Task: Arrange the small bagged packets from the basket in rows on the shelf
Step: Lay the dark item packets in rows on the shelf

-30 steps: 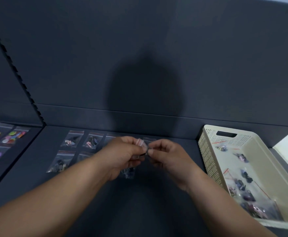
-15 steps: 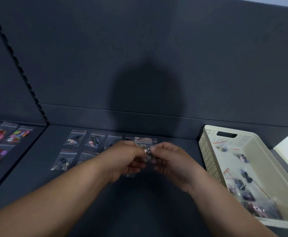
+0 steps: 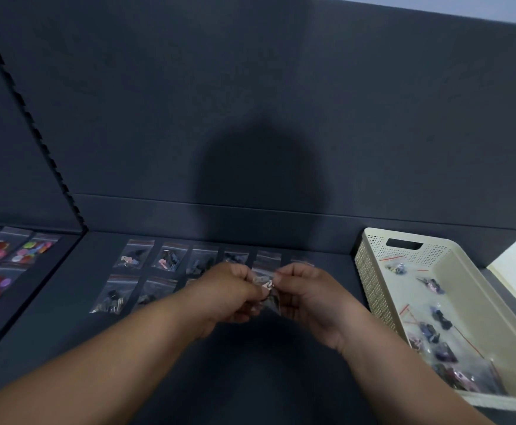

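Note:
Both hands meet over the middle of the dark shelf point(image 3: 250, 363). My left hand point(image 3: 229, 292) and my right hand point(image 3: 305, 297) each pinch a side of one small clear packet point(image 3: 266, 286) with dark pieces inside. Behind them lie two rows of bagged packets point(image 3: 134, 257) flat on the shelf; the hands hide the right part of the front row. The cream perforated basket point(image 3: 370, 271) stands at the right with several more packets point(image 3: 434, 329) loose on its bottom.
A neighbouring shelf section at the left holds packets of colourful pieces point(image 3: 33, 250). A dark back wall point(image 3: 250, 118) rises behind the shelf, with a toothed divider edge point(image 3: 36, 133) at the left. Bare shelf surface lies in front of the rows.
Both hands have lowered slightly with the packet between them, and more of the back row of packets shows above them.

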`<move>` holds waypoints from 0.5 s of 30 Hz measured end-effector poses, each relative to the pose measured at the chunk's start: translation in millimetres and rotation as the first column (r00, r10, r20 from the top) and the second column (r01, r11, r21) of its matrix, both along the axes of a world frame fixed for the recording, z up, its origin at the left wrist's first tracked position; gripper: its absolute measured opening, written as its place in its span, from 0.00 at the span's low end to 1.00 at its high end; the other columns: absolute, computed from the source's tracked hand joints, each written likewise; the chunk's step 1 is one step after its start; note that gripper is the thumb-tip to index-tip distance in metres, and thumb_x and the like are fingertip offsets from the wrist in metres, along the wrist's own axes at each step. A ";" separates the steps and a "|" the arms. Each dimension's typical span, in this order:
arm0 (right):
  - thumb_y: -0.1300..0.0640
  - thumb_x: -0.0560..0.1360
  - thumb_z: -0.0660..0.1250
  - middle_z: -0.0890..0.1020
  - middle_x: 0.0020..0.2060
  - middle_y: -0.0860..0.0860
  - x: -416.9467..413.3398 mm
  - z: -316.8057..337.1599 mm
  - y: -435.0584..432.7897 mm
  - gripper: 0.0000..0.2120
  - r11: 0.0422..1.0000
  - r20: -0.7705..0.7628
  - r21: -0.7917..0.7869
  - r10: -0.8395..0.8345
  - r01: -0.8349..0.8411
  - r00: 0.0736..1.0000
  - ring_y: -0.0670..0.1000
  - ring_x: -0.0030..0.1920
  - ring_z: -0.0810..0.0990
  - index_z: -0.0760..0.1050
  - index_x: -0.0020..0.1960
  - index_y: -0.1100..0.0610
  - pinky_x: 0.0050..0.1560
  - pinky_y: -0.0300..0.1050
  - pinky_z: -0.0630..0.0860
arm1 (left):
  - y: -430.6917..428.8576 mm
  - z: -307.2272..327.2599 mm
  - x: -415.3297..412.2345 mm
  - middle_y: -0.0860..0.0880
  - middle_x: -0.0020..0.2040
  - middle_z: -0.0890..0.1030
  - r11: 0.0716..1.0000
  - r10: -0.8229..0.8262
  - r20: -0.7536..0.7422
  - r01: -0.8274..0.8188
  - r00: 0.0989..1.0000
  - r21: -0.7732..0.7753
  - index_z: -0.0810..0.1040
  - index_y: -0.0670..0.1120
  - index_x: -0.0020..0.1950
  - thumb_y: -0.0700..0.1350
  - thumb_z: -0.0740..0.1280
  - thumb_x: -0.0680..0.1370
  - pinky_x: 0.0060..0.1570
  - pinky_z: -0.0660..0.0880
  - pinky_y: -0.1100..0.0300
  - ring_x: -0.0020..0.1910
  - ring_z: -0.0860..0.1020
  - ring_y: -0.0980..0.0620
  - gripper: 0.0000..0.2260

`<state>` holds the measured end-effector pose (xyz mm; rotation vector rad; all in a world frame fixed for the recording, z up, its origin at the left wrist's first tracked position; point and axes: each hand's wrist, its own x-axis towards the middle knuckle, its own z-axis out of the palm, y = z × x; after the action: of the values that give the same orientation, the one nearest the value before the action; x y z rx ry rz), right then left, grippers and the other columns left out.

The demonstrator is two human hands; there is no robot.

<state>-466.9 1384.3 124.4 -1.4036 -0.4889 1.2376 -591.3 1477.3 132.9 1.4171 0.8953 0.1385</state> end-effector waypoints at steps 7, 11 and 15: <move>0.65 0.75 0.65 0.76 0.31 0.52 2.2 -21.9 2.1 0.06 0.983 0.291 -0.162 -0.038 0.088 0.956 0.47 0.30 0.73 0.74 0.42 0.56 0.30 0.39 0.71 | 10.0 -15.7 -9.7 0.54 0.40 0.78 0.823 0.007 -0.221 0.119 0.975 0.555 0.75 0.52 0.44 0.47 0.70 0.74 0.42 0.75 0.61 0.41 0.78 0.54 0.04; 0.57 0.75 0.66 0.80 0.45 0.51 9.0 -38.0 -2.2 0.07 0.946 0.825 -0.304 0.204 0.111 0.527 0.50 0.46 0.79 0.74 0.53 0.54 0.45 0.39 0.73 | 9.4 -22.7 -18.7 0.54 0.52 0.76 0.544 -0.058 -0.351 0.324 0.935 0.774 0.77 0.50 0.55 0.45 0.62 0.78 0.48 0.68 0.64 0.53 0.74 0.54 0.07; 0.58 0.74 0.65 0.77 0.52 0.50 5.3 -45.9 -13.9 0.07 0.986 0.975 -0.166 0.160 0.030 0.156 0.52 0.55 0.75 0.76 0.52 0.54 0.51 0.38 0.68 | 9.5 -35.9 -22.6 0.52 0.58 0.75 0.386 -0.116 -0.418 0.429 0.901 0.817 0.77 0.51 0.58 0.42 0.60 0.78 0.56 0.66 0.62 0.59 0.69 0.51 0.12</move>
<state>-461.6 1370.4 78.5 -2.2751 -1.4110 0.1396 -613.9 1486.8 96.9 2.6827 0.8168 0.1604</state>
